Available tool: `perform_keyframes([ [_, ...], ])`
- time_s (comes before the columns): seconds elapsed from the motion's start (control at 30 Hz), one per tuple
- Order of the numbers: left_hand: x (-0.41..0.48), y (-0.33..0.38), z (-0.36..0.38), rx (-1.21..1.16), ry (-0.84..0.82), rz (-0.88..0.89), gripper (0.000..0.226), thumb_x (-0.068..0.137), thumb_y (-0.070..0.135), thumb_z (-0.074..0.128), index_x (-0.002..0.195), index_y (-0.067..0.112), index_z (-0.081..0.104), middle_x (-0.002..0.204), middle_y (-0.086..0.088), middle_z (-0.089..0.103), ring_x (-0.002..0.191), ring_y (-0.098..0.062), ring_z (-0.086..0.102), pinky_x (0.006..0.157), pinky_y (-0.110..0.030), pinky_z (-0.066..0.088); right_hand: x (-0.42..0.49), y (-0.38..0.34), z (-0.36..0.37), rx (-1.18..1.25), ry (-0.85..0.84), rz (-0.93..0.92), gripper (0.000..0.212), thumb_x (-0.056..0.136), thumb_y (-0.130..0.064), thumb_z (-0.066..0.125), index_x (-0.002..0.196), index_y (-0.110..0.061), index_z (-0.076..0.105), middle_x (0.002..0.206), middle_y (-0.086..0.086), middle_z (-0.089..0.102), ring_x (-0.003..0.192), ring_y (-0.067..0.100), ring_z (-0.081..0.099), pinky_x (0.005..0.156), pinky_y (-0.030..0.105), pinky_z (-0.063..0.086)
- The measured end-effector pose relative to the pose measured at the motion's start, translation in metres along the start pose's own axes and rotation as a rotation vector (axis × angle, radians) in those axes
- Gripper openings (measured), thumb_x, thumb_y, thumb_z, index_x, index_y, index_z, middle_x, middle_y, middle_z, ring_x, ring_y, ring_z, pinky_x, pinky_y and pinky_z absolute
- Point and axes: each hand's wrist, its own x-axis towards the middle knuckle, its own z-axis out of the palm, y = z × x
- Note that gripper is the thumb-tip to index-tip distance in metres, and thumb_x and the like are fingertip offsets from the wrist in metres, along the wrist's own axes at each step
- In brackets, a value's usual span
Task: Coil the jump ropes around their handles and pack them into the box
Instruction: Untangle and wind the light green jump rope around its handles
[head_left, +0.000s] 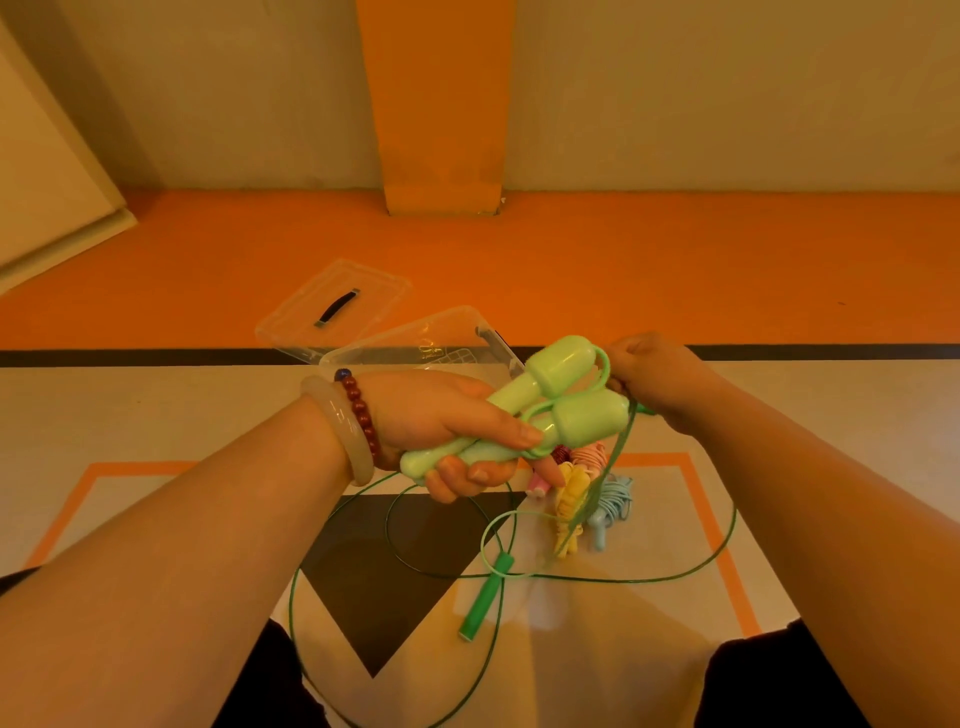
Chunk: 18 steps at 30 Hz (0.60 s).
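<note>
Pale green plastic handles (550, 410) are gripped by the left hand (441, 421), thin green cord (619, 447) pinched by the right hand (660, 384); the six-o'clock dark green rope (485, 597) could be snagged.

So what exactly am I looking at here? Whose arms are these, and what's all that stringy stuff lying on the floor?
There is no machine here. The one picture comes from a camera worn on a person's head, looking down, so you see that person's own two arms. The left hand, the one with the bracelets, grips a pair of pale green handles held side by side. The right hand pinches the pale green cord where it leaves the tops of those handles. On the floor below, a darker green jump rope lies loose in wide loops. Beside it is a small pile of coiled ropes in pink, yellow and blue. Farther off stands a clear plastic box, with its lid lying beyond it.
</note>
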Motion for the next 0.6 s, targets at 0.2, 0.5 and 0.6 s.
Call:
perform_keyframes([
  [0.2, 0.011, 0.011, 0.026, 0.245, 0.084, -0.142, 0.039, 0.093, 0.028, 0.055, 0.121, 0.000, 0.056, 0.054, 0.006, 0.046, 0.040, -0.003, 0.039, 0.039, -0.016, 0.034, 0.001, -0.010, -0.001, -0.038, 0.083, 0.066, 0.058, 0.086, -0.050, 0.062, 0.049, -0.014, 0.035, 0.042, -0.002, 0.036, 0.046, 0.016, 0.031, 0.054, 0.029, 0.027],
  [0.5, 0.036, -0.003, 0.043, 0.679, 0.371, -0.372, 0.028, 0.096, 0.038, 0.052, 0.088, 0.012, 0.060, 0.056, 0.001, 0.049, 0.041, -0.010, 0.041, 0.042, -0.018, 0.037, -0.008, -0.053, 0.014, -0.276, 0.073, -0.094, 0.057, 0.088, -0.050, 0.060, 0.050, -0.009, 0.050, 0.042, 0.000, 0.039, 0.030, 0.007, 0.034, 0.036, 0.017, 0.025],
  [0.6, 0.030, -0.004, 0.028, 0.578, 0.578, -0.331, 0.030, 0.097, 0.040, 0.050, 0.091, 0.011, 0.056, 0.062, -0.001, 0.050, 0.046, -0.011, 0.041, 0.042, -0.017, 0.036, -0.012, -0.064, 0.013, -0.298, 0.060, -0.180, 0.053, 0.085, -0.048, 0.066, 0.060, -0.001, 0.062, 0.048, 0.003, 0.041, 0.037, 0.008, 0.031, 0.039, 0.022, 0.024],
])
